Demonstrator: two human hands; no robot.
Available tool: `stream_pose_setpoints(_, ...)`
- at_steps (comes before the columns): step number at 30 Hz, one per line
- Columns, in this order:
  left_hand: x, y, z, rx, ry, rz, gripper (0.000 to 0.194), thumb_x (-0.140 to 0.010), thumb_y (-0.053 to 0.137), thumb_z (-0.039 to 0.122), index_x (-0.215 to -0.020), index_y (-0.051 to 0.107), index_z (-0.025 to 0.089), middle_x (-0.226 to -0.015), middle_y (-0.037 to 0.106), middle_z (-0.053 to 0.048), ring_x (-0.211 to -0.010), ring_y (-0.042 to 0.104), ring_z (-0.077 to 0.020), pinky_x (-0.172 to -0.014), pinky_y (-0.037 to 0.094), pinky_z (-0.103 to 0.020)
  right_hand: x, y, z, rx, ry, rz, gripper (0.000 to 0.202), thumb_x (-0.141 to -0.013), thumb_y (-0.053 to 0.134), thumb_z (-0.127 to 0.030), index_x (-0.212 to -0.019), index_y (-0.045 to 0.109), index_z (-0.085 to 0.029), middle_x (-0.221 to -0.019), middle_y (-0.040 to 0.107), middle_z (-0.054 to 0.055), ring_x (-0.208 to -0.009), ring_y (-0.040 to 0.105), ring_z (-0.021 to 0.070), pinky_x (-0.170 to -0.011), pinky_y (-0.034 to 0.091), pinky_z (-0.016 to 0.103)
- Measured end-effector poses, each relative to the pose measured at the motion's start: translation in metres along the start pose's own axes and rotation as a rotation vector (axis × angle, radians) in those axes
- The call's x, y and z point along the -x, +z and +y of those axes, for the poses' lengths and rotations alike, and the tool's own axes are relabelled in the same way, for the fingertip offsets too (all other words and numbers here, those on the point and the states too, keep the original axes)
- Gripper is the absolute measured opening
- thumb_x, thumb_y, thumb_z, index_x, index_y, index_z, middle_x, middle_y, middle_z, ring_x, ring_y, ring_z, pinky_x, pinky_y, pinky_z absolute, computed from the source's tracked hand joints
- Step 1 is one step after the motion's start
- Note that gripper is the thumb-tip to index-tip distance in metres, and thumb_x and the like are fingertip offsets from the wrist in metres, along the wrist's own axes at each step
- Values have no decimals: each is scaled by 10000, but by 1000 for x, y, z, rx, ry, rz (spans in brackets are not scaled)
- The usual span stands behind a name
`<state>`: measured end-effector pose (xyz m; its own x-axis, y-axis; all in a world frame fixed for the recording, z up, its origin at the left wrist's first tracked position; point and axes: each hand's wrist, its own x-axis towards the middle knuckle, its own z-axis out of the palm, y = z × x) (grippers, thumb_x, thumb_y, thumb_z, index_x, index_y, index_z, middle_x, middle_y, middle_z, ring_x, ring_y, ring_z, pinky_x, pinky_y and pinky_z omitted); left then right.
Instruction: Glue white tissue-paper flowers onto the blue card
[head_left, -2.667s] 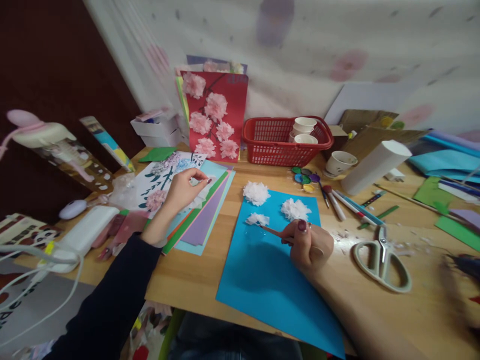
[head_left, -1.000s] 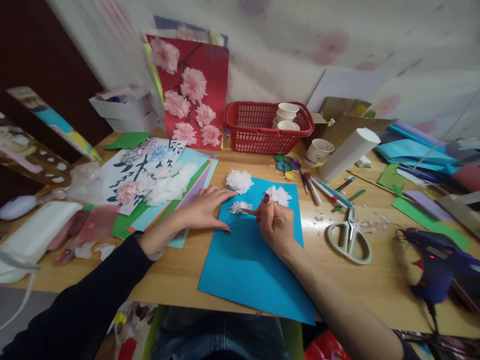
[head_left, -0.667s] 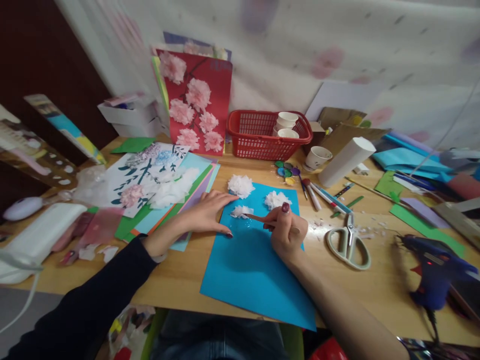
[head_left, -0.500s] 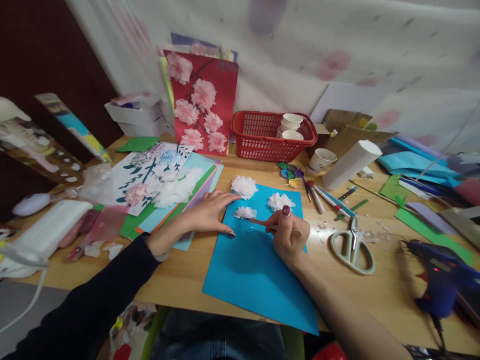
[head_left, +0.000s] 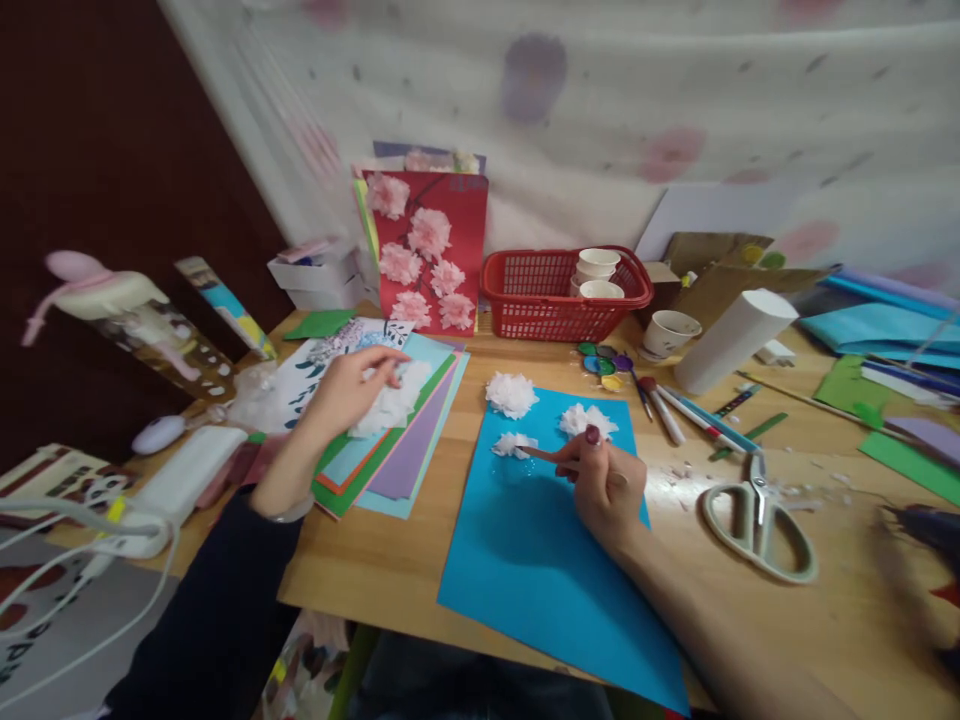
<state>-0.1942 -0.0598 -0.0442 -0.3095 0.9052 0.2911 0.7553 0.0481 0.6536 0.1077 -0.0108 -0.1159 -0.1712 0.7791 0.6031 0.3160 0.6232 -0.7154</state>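
Note:
A blue sheet (head_left: 555, 570) lies on the table, with white paper flowers (head_left: 511, 396) along its top part. My right hand (head_left: 609, 485) is closed around a thin brown stick (head_left: 551, 457), whose tip touches the small white flower (head_left: 514, 445) at the sheet's upper left. Another white flower (head_left: 588, 421) sits just above my right hand. My left hand (head_left: 356, 390) is over the stack of coloured papers (head_left: 412, 440), its fingers bent and apart beside the white tissue pieces (head_left: 394, 405). Nothing shows between them.
A red basket (head_left: 555, 318) with paper cups stands at the back, beside a red card with pink flowers (head_left: 431, 255). Scissors (head_left: 759, 510), brushes (head_left: 664, 410) and a white roll (head_left: 739, 340) lie to the right. A power strip (head_left: 180, 480) and bottle (head_left: 142, 320) are at left.
My left hand has left the blue sheet and moved left to the tissue pieces. My right hand keeps the stick at the small flower. The view has shifted a little.

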Motion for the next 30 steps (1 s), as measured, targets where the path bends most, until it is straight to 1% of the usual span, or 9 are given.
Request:
stream_pose_setpoints(3,-2,-29,-20,-69,-171,317,258,-850,545,382,-906,708,190,-546,567,34,-489,494,-138,-498,338,-243,1,-1,0,-23,7,21,647,-1023,320,-517,-601,685,-188,-456,602,15,-404,555,128,-453,436,254)
stream_pose_setpoints(5,-2,-36,-33,-127,-212,365,250,-789,624,428,-782,696,189,-502,516,40,-486,471,-138,-500,323,-249,2,-2,0,-38,4,31,646,-1024,317,-511,-598,681,-190,-456,600,14,-402,550,126,-452,435,253)
stream_pose_setpoints(10,1,-15,-46,-235,-9,73,215,-757,640,348,-884,748,211,-829,720,-40,-803,642,-222,-751,461,-312,2,-2,-2,-58,-10,64,640,-1023,317,-503,-608,689,-189,-456,599,20,-409,551,134,-453,444,263)
stream_pose_setpoints(15,2,17,-37,-444,166,-139,249,-789,679,414,-935,770,234,-1029,726,-86,-1033,598,-311,-921,383,-449,0,-4,-6,-52,-60,54,639,-1027,307,-486,-588,667,-193,-442,589,16,-393,542,130,-443,440,259)
stream_pose_setpoints(18,1,24,-38,-486,168,-158,204,-831,643,389,-905,769,246,-1069,738,-82,-1076,568,-323,-940,334,-491,-1,-6,-8,-21,-88,39,651,-1034,285,-475,-580,660,-197,-440,588,15,-394,545,126,-435,429,252)
stream_pose_setpoints(21,-1,22,-42,-458,146,-96,235,-887,553,333,-827,758,237,-1010,761,-84,-1061,574,-312,-953,316,-509,-2,-8,-12,-7,-113,38,655,-1038,276,-457,-579,663,-195,-445,596,18,-402,552,123,-436,426,251)
stream_pose_setpoints(24,-2,17,-40,-409,80,-7,233,-873,539,330,-832,741,222,-987,764,-92,-1071,586,-321,-960,346,-505,-4,-10,-15,-11,-125,41,651,-1038,284,-450,-567,655,-194,-446,601,16,-400,550,118,-433,421,249)
stream_pose_setpoints(26,0,13,-30,-293,41,-25,244,-857,549,369,-845,734,210,-990,760,-91,-1052,612,-312,-942,402,-468,-4,-10,-16,-22,-125,44,651,-1037,287,-453,-567,656,-195,-446,604,14,-396,547,115,-433,422,249)
stream_pose_setpoints(30,11,15,4,33,27,-385,289,-832,615,472,-845,752,219,-909,772,-48,-884,680,-247,-841,501,-367,-2,-11,-17,-93,-73,72,656,-1026,313,-461,-522,643,-202,-413,579,10,-372,524,112,-417,408,253)
